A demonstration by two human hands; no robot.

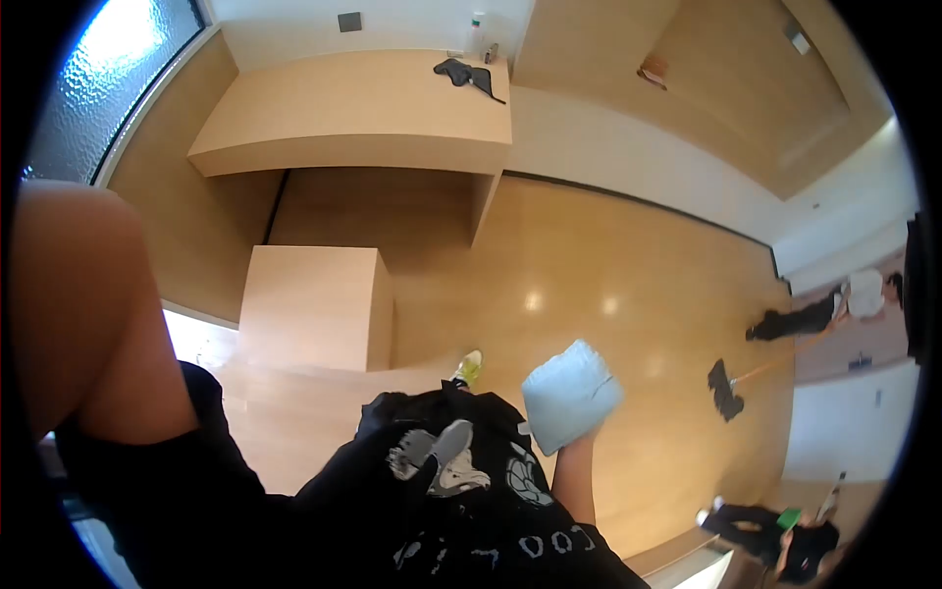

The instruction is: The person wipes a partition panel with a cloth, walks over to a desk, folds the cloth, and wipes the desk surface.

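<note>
A light-blue, softly folded cloth (572, 395) is held up by the right hand (583, 439) above the glossy wooden floor (549, 255).
The right hand's fingers are hidden by the cloth, so how far they are curled cannot be told; the left hand is outside the view, only the raised, bent left arm (98, 324) being shown. Near the right back corner of a pale wooden desk (343, 98), a crumpled dark-grey rag (463, 74) is laid, and a whitish bottle (476, 35) is stood at the back edge. A pale wooden block (309, 304) is set below the desk's front edge. Farther right, a mop with a dark-grey head (724, 391) is held by a person in a white top (865, 293); a green object (789, 517) is held by a person in black (814, 552).
</note>
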